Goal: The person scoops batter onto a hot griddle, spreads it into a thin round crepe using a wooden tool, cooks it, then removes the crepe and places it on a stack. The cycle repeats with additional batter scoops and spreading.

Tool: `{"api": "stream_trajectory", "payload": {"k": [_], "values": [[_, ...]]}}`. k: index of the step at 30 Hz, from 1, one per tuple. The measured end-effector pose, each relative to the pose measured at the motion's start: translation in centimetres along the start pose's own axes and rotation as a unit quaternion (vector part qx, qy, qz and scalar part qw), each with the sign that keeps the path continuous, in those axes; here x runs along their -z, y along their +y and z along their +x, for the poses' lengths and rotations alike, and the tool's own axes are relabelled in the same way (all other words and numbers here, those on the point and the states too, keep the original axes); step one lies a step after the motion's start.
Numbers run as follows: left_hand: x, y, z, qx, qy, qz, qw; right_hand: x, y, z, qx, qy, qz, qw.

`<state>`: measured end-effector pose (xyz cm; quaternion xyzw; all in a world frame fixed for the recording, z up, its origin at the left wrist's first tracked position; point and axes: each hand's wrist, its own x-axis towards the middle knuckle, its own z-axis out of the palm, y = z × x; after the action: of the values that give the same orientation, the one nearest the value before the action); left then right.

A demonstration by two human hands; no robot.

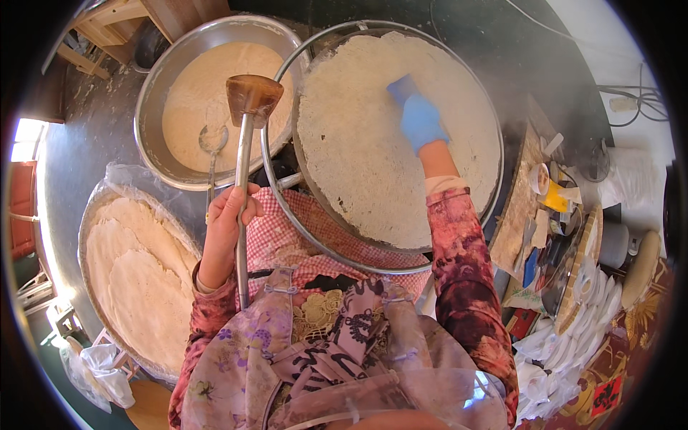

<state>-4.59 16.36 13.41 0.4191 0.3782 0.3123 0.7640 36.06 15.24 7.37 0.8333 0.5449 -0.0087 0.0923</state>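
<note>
My left hand [231,213] is closed round the metal handle of a spreader with a wooden head [254,99], raised upright left of the griddle. My right hand [421,123] wears a blue glove and grips a flat blue scraper [403,87]. The scraper is at the surface of a thin, pale pancake [358,154] that covers almost the whole round griddle; whether its edge touches is hard to tell. A metal ring [266,143] runs round the griddle. Behind the spreader, a metal basin [147,122] holds pale batter, with a ladle [213,140] resting in it.
A plastic-lined tub [84,251] of pale dough stands at the left. Wooden furniture [118,29] is at the far left. On the right are a board [519,193], a yellow container [553,197] and piled white plastic bags [573,337]. Haze hangs over the griddle's right side.
</note>
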Motion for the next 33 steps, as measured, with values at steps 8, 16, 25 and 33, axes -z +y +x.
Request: {"api": "stream_trajectory", "payload": {"k": [8,16,25,33], "values": [[0.6,-0.1,-0.9,-0.005,-0.003,0.016,1.000,2.8,3.9,-3.7,0.059,0.037,0.189,0.979],[0.6,-0.3,-0.9,-0.005,0.005,0.011,1.000,2.3,7.5,1.8,0.044,0.107,0.225,0.967],[0.3,-0.5,-0.5,0.002,0.004,0.009,1.000,2.3,8.8,0.1,0.108,-0.018,0.291,0.950],[-0.5,-0.4,-1.3,-0.002,0.006,0.000,1.000,3.4,13.0,-5.8,0.055,-0.062,0.140,0.987]]}}
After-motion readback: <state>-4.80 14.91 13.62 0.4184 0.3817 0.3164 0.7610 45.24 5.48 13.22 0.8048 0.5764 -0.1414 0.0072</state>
